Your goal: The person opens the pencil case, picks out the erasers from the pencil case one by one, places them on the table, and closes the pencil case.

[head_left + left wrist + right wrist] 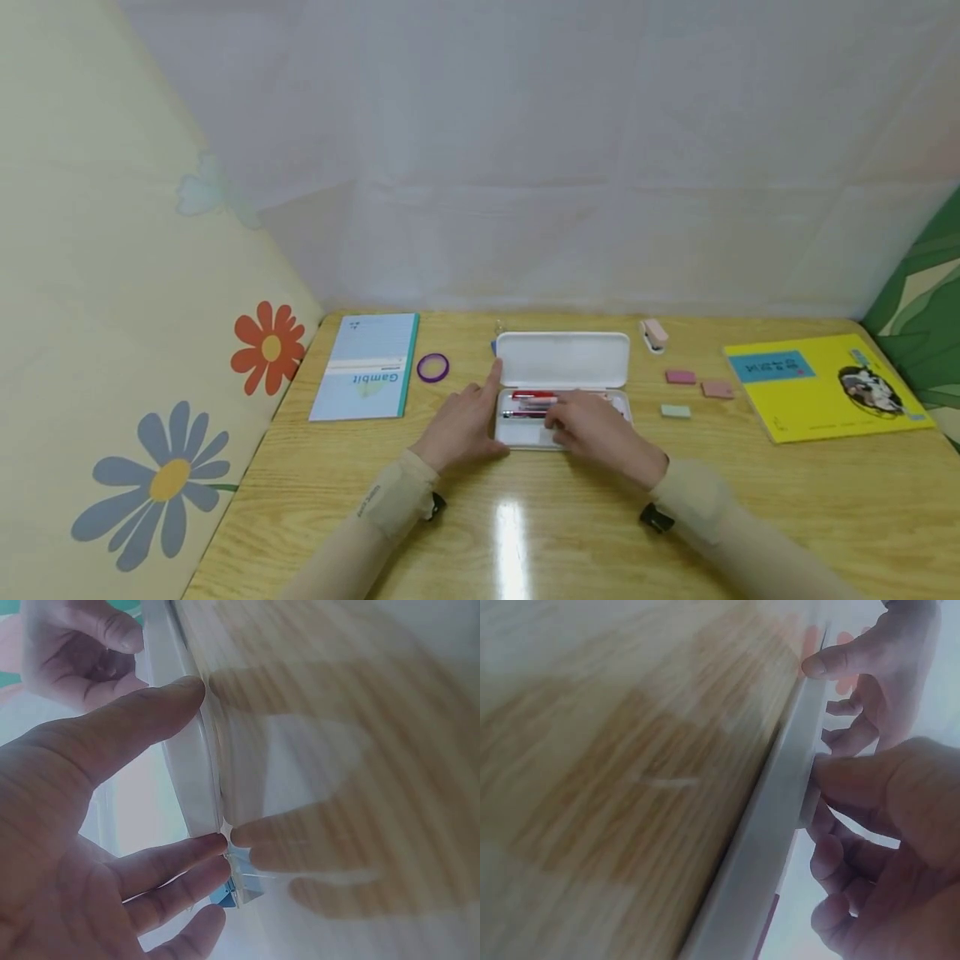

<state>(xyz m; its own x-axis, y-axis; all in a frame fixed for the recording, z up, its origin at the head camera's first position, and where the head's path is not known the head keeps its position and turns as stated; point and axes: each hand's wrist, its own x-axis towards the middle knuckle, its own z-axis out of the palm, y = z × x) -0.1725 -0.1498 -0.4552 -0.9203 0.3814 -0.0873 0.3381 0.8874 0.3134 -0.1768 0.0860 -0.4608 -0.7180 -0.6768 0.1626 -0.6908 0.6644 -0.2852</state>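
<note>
A white pencil case (562, 360) lies open, its lid tipped back, with several pens (532, 395) in its tray. My left hand (463, 423) is at the case's left end. Its thumb lies against the front wall and its straight, spread fingers touch the end, as the left wrist view shows. Over the tray, my right hand (592, 427) has its fingers bent down inside the front rim. In the right wrist view, a small pale block (808, 807) shows between its thumb and index finger, mostly hidden by them.
Left of the case lie a purple tape ring (432, 367) and a Gambit notebook (363, 367). A blue item (493, 345) shows behind its left corner. To the right are a pink stapler (655, 335), pink blocks (681, 377), a pale green block (676, 411) and a yellow book (817, 408).
</note>
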